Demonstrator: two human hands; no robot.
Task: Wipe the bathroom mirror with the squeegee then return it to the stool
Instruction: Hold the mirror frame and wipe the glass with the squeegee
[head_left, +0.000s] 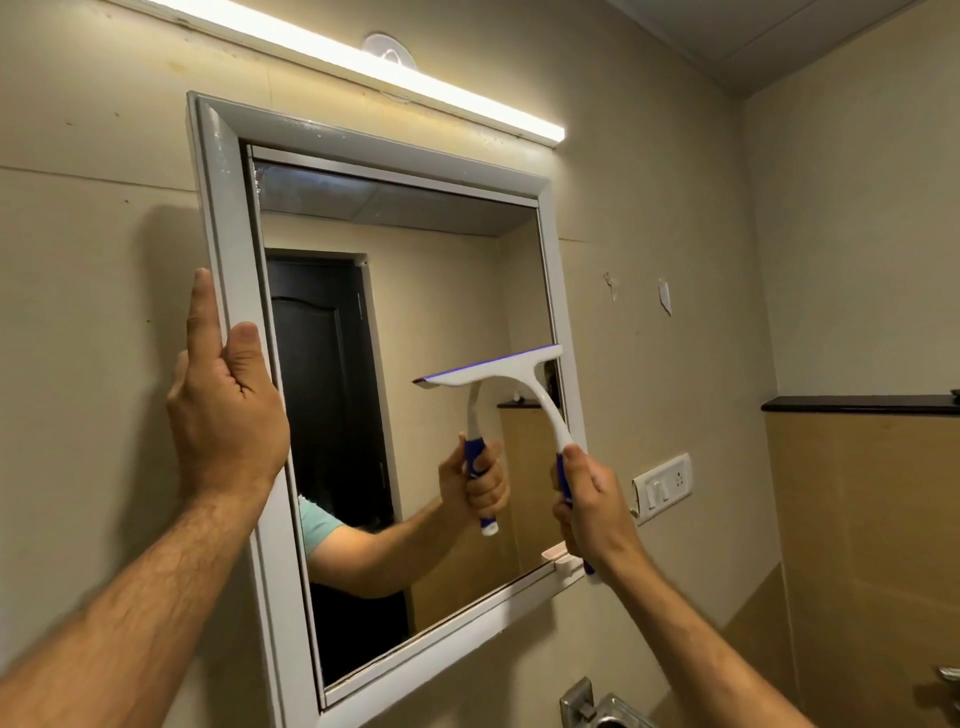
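A white squeegee (511, 370) with a blue-edged blade and a blue grip lies against the right half of the mirror glass (447, 291), blade level, about midway up. My right hand (592, 506) grips its handle near the mirror's lower right corner. My left hand (223, 405) holds the mirror's white frame (228, 249) on its left side, thumb on the front and fingers straight along the outer edge. The glass reflects my arm, the squeegee and a dark door. No stool is in view.
A lit tube light (363, 67) runs above the mirror. A white switch plate (662, 486) sits on the wall just right of my right hand. A dark ledge (857, 404) tops the tiled wall at the right. Metal fittings (597, 709) show below the mirror.
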